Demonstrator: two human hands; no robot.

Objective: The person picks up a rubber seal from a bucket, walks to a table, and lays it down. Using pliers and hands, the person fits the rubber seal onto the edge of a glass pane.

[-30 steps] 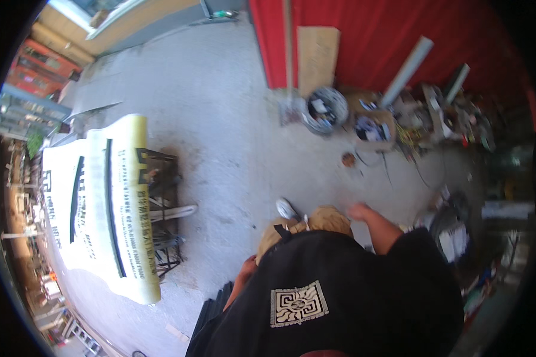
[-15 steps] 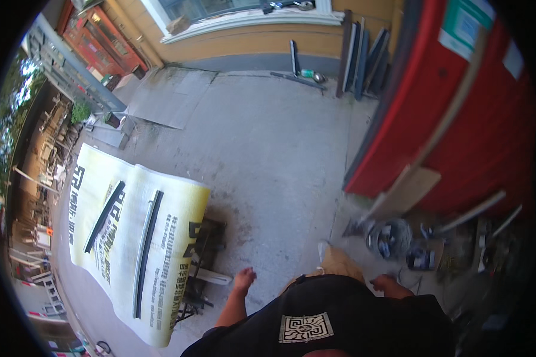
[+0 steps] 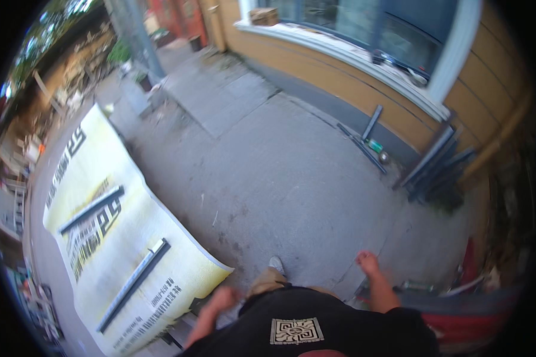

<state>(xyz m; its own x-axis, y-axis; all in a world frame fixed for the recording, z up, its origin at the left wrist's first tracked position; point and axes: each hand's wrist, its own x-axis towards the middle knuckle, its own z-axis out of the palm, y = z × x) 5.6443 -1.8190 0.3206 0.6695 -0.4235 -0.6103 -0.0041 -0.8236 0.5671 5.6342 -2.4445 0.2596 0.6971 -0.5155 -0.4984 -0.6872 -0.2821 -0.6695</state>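
My left hand [image 3: 224, 298] hangs beside the near right corner of a white and yellow printed sheet [image 3: 131, 238]. Motion smears its fingers, so I cannot tell their state. Across the sheet lie a long metal bar [image 3: 132, 287] and, farther off, a second bar [image 3: 91, 210], apart from each other. My right hand [image 3: 368, 262] is held out over the concrete, its fingers curled in and nothing visible in them. Neither hand touches the sheet or the bars.
Dark metal lengths [image 3: 433, 163] lean on the yellow wall [image 3: 339, 71] at the right. Two loose bars [image 3: 361, 147] and a green can [image 3: 375, 145] sit at its foot. Above is a window sill [image 3: 351, 56]. Something red [image 3: 467, 318] stands at the lower right. My shoe [image 3: 276, 264] is on the concrete.
My view has swung right, so the wall and window fill more of it and the red panel has dropped to the lower right. My right hand has come forward; my left has drawn back.
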